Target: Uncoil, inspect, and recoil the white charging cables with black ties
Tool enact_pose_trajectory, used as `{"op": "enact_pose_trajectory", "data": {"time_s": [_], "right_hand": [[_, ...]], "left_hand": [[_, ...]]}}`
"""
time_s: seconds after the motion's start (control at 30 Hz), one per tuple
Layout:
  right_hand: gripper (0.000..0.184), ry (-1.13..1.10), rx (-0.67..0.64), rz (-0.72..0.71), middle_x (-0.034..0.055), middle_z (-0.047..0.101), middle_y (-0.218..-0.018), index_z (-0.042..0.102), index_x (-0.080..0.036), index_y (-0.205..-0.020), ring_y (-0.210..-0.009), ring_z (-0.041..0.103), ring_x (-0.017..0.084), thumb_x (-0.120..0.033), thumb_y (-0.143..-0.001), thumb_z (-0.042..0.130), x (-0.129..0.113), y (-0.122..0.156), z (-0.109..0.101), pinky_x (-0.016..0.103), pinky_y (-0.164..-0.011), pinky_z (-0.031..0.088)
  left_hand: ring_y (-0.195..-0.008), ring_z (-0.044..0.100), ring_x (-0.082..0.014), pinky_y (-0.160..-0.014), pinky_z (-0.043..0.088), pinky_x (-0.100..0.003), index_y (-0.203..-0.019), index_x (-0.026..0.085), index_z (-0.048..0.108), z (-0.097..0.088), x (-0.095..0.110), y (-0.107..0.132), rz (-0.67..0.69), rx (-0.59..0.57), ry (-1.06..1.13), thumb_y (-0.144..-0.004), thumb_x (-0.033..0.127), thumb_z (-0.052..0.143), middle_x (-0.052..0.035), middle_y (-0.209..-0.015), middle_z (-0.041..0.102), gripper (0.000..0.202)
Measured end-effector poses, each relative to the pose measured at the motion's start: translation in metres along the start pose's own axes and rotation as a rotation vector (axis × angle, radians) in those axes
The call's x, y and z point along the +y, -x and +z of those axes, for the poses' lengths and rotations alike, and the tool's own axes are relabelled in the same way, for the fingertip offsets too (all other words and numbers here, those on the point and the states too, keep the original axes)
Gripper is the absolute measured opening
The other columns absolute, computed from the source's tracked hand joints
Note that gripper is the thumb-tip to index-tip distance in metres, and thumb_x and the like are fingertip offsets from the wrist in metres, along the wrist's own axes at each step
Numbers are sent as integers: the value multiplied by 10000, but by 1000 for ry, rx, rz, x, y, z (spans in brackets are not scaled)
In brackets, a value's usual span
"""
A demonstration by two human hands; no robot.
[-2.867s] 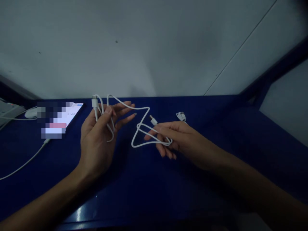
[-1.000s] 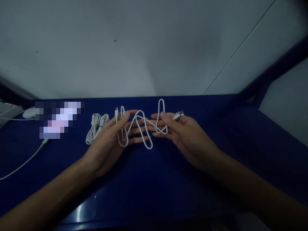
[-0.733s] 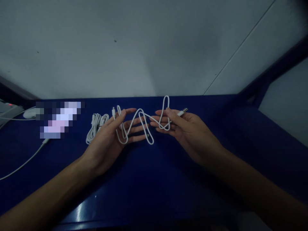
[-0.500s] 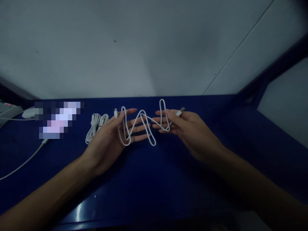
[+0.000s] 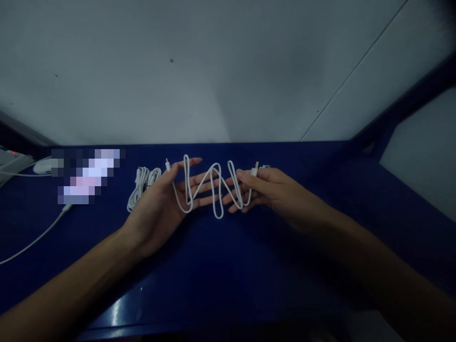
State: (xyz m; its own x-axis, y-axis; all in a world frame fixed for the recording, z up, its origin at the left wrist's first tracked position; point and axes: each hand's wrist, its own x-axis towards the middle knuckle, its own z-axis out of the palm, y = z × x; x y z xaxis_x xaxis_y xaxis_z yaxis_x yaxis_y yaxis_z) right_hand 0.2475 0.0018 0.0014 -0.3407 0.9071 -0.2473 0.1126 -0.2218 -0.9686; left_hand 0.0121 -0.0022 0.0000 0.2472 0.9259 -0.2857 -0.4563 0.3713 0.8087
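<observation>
A white USB cable (image 5: 218, 209) is stretched in zigzag folds between my two hands, above the blue table. My left hand (image 5: 160, 204), palm up, pinches the cable near its small connector under the thumb; its other fingers extend beneath the folds. At the other end, my right hand (image 5: 272, 187) grips a fold between thumb and fingers, with the larger USB plug standing up beside the thumb. Both sets of fingertips come close together under the middle loops. Bundled white cables (image 5: 142, 183) lie behind my left hand, partly covered by it.
A pixelated bright phone-like object (image 5: 89, 175) lies at the left with a white cord (image 5: 42, 242) running from it. Near the left edge are a white rounded item (image 5: 42, 166) and a power strip with a red light. A pale wall rises behind the blue table (image 5: 213, 285).
My right hand has shifted slightly down, and its USB plug has turned more upright. The cable's middle and right folds have moved left. A small pale item now shows behind my right hand.
</observation>
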Motion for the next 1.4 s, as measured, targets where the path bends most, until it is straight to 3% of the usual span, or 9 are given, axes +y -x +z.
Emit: {"op": "enact_pose_trajectory", "data": {"time_s": [0.2,0.53,0.83,1.1,1.3,1.4], "right_hand": [[343,-108,-103,43,122,826,-1074,790,-165,-1120,-988,833,233,-470,-1115,634,2,1,3,308,-803,679],[252,-146,-36,-41,96,788,-1217,805,-201,-1094,-1051,795,217,-431,-1080,704,6,0,9,313,-826,687],[267,-226,-9,-10,134,816,-1137,774,-157,-1130,-1005,801,224,-378,-1127,624,10,-5,6,307,-795,691],[261,-323,12,23,156,828,-1112,760,-143,-1183,-987,821,243,-351,-1131,612,12,-2,7,333,-804,705],[260,-329,-14,11,157,823,-1161,749,-140,-1164,-1024,821,235,-379,-1111,662,12,-1,7,301,-819,697],[224,-339,-5,12,146,822,-1146,745,-148,-1151,-1010,819,231,-357,-1098,684,12,0,8,305,-817,694]], "left_hand": [[-1304,735,-352,-1142,575,-538,-1317,205,731,3,0,2,27,16,-21,-1145,417,519,-171,-1353,783,346],[-1366,689,-412,-1089,606,-581,-1338,199,735,3,-2,6,-27,-84,-132,-1123,405,549,-200,-1470,726,351],[-1258,759,-427,-1068,611,-632,-1398,187,686,-1,2,3,-72,-110,-144,-1154,418,479,-235,-1456,728,395],[-1328,722,-436,-1103,589,-639,-1398,206,684,-6,0,1,-153,-193,-60,-1143,458,510,-235,-1463,724,399],[-1279,750,-428,-1081,611,-623,-1431,191,657,-1,-3,1,-148,-154,-77,-1135,450,547,-246,-1437,734,409],[-1272,756,-411,-1083,618,-617,-1427,197,662,1,-4,2,-114,-152,-125,-1106,360,644,-221,-1442,737,360]]}}
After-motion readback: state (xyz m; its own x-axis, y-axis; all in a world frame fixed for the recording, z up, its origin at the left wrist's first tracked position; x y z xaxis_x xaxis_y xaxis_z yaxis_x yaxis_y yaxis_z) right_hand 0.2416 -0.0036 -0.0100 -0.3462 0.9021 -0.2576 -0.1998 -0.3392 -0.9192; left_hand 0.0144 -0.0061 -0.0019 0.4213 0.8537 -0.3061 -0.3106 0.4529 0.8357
